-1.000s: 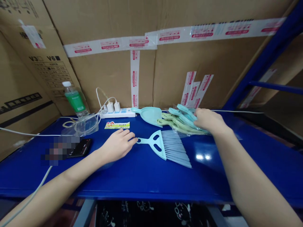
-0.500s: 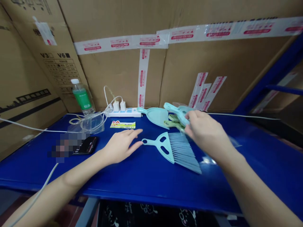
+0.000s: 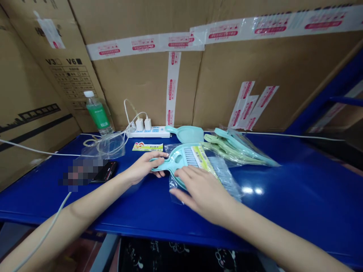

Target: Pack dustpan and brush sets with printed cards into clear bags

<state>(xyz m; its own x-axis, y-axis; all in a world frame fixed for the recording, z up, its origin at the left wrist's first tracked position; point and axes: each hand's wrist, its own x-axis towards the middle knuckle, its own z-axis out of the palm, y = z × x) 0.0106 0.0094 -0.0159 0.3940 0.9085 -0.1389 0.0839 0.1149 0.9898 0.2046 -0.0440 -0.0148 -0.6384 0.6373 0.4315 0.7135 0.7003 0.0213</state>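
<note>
A light-blue dustpan and brush set [image 3: 178,155] in clear wrap, with a yellow-green label [image 3: 202,158], is in front of me. My left hand [image 3: 146,166] is closed on its handle, thumb on top. Over the pan's near side rests my right hand [image 3: 198,189], fingers stretched out and thumb apart, touching the set without gripping it. Blue-grey bristles [image 3: 227,173] show beyond the label; I cannot tell whether some belong to a loose brush underneath. Behind the set lies an unwrapped light-blue dustpan [image 3: 189,134].
Wrapped green and blue sets [image 3: 241,147] lie in a pile at the back right. A power strip [image 3: 159,132] with chargers, a card label [image 3: 147,146], a bottle [image 3: 98,113], cables and a dark phone-like device [image 3: 104,172] occupy the left. Cardboard [image 3: 141,83] walls the back.
My right hand has brought a wrapped blue set from the back right to the middle, over the loose brush, and loosened its hold. My left hand has closed on the set's handle.
</note>
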